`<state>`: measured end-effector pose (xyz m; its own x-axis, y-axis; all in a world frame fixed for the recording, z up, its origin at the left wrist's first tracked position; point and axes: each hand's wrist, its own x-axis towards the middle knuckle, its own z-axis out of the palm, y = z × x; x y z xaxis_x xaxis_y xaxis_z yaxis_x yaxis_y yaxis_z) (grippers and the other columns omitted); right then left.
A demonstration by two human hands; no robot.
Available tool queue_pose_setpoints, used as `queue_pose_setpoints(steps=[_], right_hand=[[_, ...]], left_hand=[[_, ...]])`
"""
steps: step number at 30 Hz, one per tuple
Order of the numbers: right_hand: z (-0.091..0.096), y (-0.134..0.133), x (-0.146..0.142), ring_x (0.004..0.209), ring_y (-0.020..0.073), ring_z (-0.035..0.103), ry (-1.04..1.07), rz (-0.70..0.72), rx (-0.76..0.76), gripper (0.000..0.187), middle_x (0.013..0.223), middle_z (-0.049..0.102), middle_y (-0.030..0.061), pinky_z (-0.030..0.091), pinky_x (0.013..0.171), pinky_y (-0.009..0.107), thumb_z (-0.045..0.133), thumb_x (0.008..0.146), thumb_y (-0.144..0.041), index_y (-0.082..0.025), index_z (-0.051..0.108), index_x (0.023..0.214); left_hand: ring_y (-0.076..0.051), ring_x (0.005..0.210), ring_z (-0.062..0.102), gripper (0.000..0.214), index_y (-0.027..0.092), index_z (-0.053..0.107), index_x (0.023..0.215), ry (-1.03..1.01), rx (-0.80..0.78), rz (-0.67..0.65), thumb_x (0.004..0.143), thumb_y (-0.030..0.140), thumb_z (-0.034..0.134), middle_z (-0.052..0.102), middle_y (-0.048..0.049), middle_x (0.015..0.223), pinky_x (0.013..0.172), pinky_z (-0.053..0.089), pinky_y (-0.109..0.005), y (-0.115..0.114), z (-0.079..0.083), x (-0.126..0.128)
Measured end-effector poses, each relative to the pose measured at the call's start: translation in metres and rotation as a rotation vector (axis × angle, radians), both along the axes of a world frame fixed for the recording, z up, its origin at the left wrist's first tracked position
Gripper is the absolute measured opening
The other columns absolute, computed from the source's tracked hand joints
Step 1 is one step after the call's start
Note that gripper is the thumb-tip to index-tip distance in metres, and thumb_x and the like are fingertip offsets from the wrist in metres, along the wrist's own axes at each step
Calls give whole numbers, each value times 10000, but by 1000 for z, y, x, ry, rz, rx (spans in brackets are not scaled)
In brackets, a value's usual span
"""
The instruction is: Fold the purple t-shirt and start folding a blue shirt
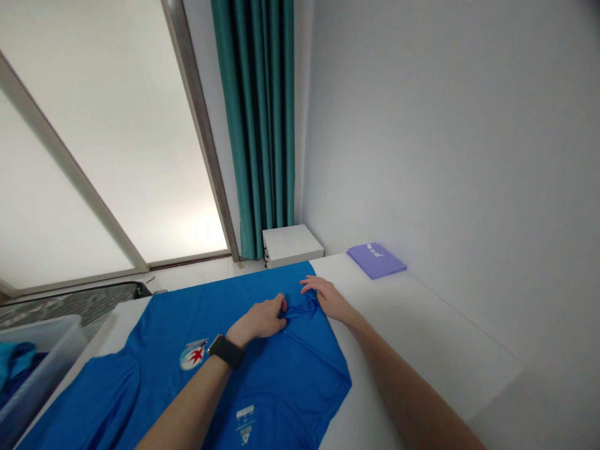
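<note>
A bright blue short-sleeved sports shirt (276, 375) lies spread on the white table (412, 331), with a red-star badge (194, 355) on its chest and a small white print lower down. My left hand (257, 320), a black watch (225, 351) on its wrist, pinches the gathered fabric near the collar. My right hand (327, 297) rests on the shirt's upper edge beside that gathered fabric, its fingers extended and holding nothing I can see.
A clear plastic bin (40, 375) holding blue clothes stands at the table's left. A purple folded item (375, 260) lies at the far right of the table by the wall. Beyond the table are a white cabinet (291, 245), a teal curtain (253, 106) and a frosted glass door (117, 137).
</note>
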<state>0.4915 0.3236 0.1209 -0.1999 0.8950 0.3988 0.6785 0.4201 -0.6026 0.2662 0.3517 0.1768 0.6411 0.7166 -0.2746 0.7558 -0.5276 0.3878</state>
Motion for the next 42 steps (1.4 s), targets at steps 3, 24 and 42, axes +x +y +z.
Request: queue_pose_setpoints(steps=[3,24,42], right_hand=[[-2,0,2,1289,193,514,7,-3,-33,419,1226,680,11,351,1094,477,376,694,5,-247,671,851],[-10,9,-9,1001,232,588,-248,-403,-5,258,1079,702,74,318,905,389,515,928,-227,-205,588,1174],[-10,8,-10,1030,229,554,-250,-473,-38,186,1046,707,52,298,899,370,517,922,-176,-230,615,1071]], left_hand=[[-241,778,634,205,213,516,998,3,4,-4,795,218,547,666,-63,894,659,393,-297,1,-2,0],[-216,752,625,316,219,501,1095,-29,-137,-13,793,258,583,653,-20,859,637,392,-282,7,3,-11],[-279,860,671,264,213,590,1105,2,260,5,904,340,474,707,-68,887,795,455,-392,17,-1,8]])
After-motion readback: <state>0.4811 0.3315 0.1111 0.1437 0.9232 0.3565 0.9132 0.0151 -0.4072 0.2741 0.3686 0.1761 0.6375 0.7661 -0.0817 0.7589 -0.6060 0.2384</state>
